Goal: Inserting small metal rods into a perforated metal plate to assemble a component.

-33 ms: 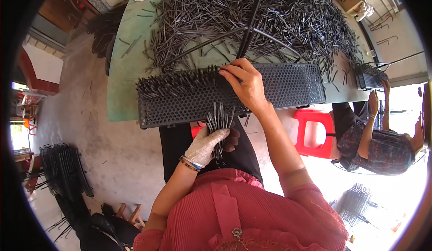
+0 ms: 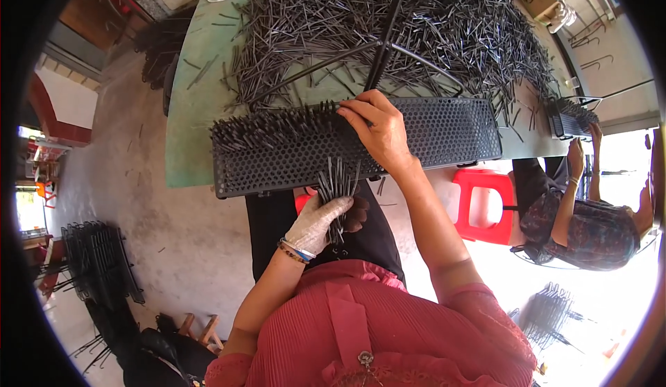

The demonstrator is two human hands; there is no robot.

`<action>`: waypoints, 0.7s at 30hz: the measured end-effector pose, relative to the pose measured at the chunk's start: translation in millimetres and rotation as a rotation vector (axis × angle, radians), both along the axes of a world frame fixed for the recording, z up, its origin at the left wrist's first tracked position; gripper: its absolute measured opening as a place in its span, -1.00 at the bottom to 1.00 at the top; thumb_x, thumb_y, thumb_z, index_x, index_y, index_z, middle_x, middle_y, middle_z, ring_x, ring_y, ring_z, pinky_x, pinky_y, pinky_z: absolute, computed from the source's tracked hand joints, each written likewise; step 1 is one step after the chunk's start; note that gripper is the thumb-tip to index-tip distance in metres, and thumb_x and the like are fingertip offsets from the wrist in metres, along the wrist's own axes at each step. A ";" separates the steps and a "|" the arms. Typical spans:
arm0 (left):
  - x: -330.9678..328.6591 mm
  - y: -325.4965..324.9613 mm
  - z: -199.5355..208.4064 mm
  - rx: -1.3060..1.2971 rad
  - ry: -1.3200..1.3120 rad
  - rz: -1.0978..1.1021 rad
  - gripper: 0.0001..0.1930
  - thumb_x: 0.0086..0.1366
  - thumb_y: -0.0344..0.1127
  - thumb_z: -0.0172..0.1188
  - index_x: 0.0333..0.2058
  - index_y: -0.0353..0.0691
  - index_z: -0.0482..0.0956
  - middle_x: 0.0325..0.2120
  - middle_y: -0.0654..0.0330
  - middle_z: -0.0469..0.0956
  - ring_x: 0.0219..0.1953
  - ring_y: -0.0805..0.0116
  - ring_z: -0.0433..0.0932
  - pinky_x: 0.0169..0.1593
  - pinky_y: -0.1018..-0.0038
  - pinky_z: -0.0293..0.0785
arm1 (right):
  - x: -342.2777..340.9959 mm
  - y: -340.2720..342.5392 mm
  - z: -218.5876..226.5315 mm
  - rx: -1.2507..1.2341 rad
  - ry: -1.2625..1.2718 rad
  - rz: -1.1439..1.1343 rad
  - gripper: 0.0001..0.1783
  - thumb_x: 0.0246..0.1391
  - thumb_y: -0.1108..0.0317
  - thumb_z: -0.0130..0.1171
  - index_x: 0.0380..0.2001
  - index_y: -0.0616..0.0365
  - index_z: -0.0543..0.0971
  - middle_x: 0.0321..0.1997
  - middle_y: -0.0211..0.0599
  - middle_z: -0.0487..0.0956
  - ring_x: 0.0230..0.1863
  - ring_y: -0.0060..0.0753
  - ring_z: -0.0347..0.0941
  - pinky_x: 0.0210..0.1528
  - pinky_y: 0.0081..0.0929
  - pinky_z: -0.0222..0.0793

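Observation:
My left hand (image 2: 316, 222), in a pale glove with dark fingers, is closed around a bundle of thin black strips (image 2: 337, 180), held upright below the near edge of a perforated black rack (image 2: 277, 170). The rack lies along the table's near edge, its left back part filled with dense rows of black strips (image 2: 267, 127) standing in the holes. Bare and bent over the rack's middle, my right hand (image 2: 379, 127) pinches at the right end of the back row. A thin black strip seems to be between its thumb and fingers; the fingertips partly hide it.
A big heap of loose black strips (image 2: 451, 26) covers the green table (image 2: 189, 120). A black metal frame (image 2: 380, 47) rises behind the rack. A co-worker (image 2: 579, 227) handles a similar rack (image 2: 570, 116) at right, near a red stool (image 2: 485, 205). Black wire racks (image 2: 97, 262) stand at left.

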State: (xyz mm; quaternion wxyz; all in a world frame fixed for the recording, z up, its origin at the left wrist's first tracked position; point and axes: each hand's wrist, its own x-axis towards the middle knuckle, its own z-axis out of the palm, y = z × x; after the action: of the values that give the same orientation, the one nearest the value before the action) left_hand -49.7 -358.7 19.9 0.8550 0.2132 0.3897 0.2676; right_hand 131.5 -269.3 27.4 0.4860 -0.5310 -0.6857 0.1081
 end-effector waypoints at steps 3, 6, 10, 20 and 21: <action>1.4 -2.2 -5.6 -0.031 0.001 0.055 -0.69 0.31 -0.37 0.14 -0.01 -0.26 0.34 -0.29 0.00 0.62 -0.35 0.23 0.63 -0.34 0.39 0.60 | -1.5 5.2 0.8 0.055 -0.075 -0.020 -0.86 -0.01 0.44 0.34 -0.34 0.23 0.66 -0.36 -0.21 0.53 -0.44 -0.19 0.51 -0.39 -0.38 0.42; 2.8 -1.6 -5.2 0.051 0.026 0.023 -0.70 0.32 -0.39 0.13 -0.01 -0.26 0.33 -0.29 0.00 0.62 -0.36 0.22 0.64 -0.34 0.39 0.61 | -4.1 6.5 -0.5 0.119 -0.145 -0.052 -0.88 -0.02 0.40 0.34 -0.41 0.21 0.63 -0.42 -0.22 0.50 -0.47 -0.12 0.49 -0.42 -0.31 0.42; 6.7 -2.7 -5.5 0.000 0.028 0.107 -0.75 0.32 -0.39 0.14 -0.06 -0.30 0.41 -0.30 0.04 0.63 -0.36 0.26 0.65 -0.32 0.40 0.63 | -7.2 2.3 2.9 0.024 -0.201 -0.053 -0.84 -0.04 0.41 0.36 -0.38 0.26 0.64 -0.40 -0.18 0.52 -0.42 -0.09 0.52 -0.40 -0.32 0.42; 3.8 -3.5 3.3 0.080 -0.039 0.137 -0.76 0.34 -0.34 0.14 -0.08 -0.33 0.50 -0.29 0.06 0.63 -0.34 0.30 0.65 -0.31 0.41 0.64 | 13.8 -49.6 22.9 -0.517 0.201 0.132 -0.73 0.11 0.28 0.31 -0.26 0.32 0.64 -0.40 -0.28 0.58 -0.39 -0.58 0.49 -0.35 -0.58 0.40; 5.6 -3.0 4.7 0.081 -0.041 0.132 -0.76 0.34 -0.34 0.14 -0.08 -0.33 0.50 -0.29 0.06 0.63 -0.34 0.30 0.65 -0.31 0.41 0.64 | 12.7 -57.2 18.5 -0.597 0.273 0.185 -0.71 0.13 0.27 0.29 -0.23 0.32 0.64 -0.38 -0.32 0.60 -0.37 -0.62 0.48 -0.32 -0.62 0.41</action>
State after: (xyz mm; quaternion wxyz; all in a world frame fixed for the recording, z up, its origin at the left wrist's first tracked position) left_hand -44.2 -361.7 24.7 0.8340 0.2158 0.3742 0.3433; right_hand 144.2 -326.5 45.9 0.3846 -0.5662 -0.5974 0.4179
